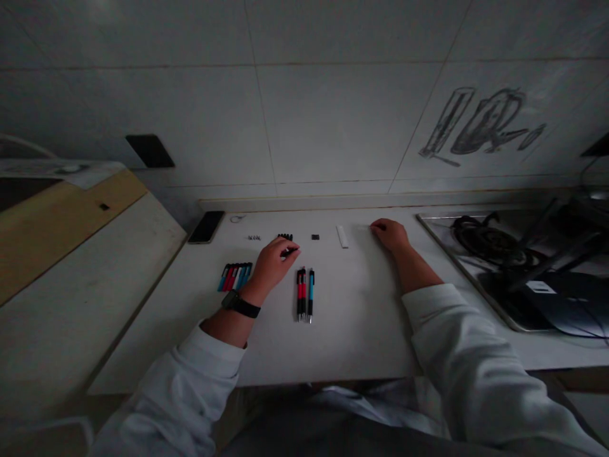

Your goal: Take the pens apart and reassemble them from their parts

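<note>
Pens (pixel 303 293), two red and one blue with black ends, lie side by side in the middle of the white counter (pixel 352 330), to the right of my left hand (pixel 273 261) and nearer to me than its fingertips. My left thumb and fingers come close together above the counter; something dark shows between them, but I cannot tell whether it is a small part in my grip or only shadow. Just beyond those fingers, partly covered by them, stands a row of small black pieces (pixel 285 237). A row of red and blue pen barrels (pixel 231 277) lies to the left of that hand, near my wrist, which wears a dark watch (pixel 230 299).

My right hand (pixel 391 236) is well apart from the left, at the far right of the counter, its fingers curled and its fingertips low; I cannot tell whether they hold anything. The pens lie to the left of it and nearer to me. Between my hands, on the far side, are a small dark cluster (pixel 315 237) and a white strip (pixel 342 237), the strip being closer to my right hand. Farther left lie some tiny springs (pixel 254 238) and a black phone (pixel 207 227). A gas stove (pixel 490 240) sits to the right of my right arm.
</note>
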`<state>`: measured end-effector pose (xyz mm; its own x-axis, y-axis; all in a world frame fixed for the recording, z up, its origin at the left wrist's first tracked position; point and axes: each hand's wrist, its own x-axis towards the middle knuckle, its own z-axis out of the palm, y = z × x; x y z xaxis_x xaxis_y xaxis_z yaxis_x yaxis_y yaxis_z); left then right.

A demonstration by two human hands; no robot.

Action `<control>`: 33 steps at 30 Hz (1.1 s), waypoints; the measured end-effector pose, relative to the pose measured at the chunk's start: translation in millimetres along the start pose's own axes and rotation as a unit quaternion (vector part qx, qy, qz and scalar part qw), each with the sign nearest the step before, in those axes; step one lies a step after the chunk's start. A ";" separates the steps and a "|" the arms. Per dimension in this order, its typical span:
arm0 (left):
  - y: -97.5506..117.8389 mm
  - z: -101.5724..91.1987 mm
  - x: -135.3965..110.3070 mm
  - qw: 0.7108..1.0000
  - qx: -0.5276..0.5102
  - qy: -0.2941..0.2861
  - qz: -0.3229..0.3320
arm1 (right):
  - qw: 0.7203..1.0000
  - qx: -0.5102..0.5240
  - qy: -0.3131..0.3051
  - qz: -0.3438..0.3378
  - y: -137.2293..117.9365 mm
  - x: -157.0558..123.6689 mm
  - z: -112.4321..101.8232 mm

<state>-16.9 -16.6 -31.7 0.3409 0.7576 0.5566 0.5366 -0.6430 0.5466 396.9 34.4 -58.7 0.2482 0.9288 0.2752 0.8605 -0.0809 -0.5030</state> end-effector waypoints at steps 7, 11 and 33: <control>1.8 -2.2 0.9 1.000 0.007 -0.004 0.000 | 0.999 -0.035 0.001 -0.010 3.9 0.0 3.0; 2.8 -1.9 0.7 1.000 0.006 -0.006 0.003 | 1.000 -0.025 0.007 -0.012 4.5 -1.5 2.6; 5.6 -0.8 0.9 1.000 0.006 -0.018 -0.002 | 0.997 -0.068 -0.008 -0.032 5.5 2.9 8.1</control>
<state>-14.2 -19.6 -27.7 0.3662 0.7639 0.5314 0.5464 -0.6388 0.5417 398.7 39.6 -67.3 0.1841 0.9390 0.2904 0.9272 -0.0679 -0.3683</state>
